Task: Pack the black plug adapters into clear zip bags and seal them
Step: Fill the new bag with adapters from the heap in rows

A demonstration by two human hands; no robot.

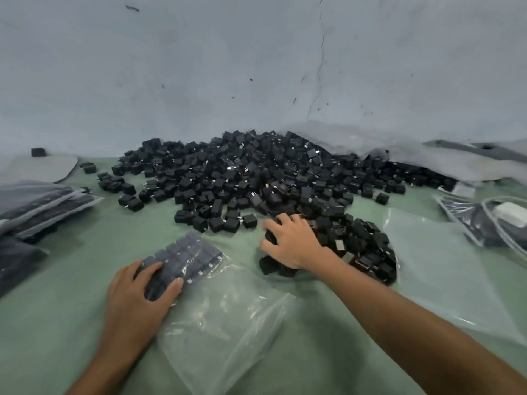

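Observation:
A big heap of black plug adapters point(242, 172) covers the middle of the green surface, against the pale wall. A clear zip bag point(225, 317) lies in front of me, its far end filled with rows of adapters point(185, 255). My left hand point(137, 295) rests on that filled end, fingers and thumb curled around the packed adapters. My right hand point(291, 243) reaches into the near edge of the heap and grips a cluster of loose adapters point(271, 266) from above.
Filled bags point(42, 206) are stacked at the left edge. An empty clear bag point(445, 266) lies flat on the right, with more bags and plastic sheeting point(482, 220) beyond it. A lone adapter point(38, 152) sits far left by the wall.

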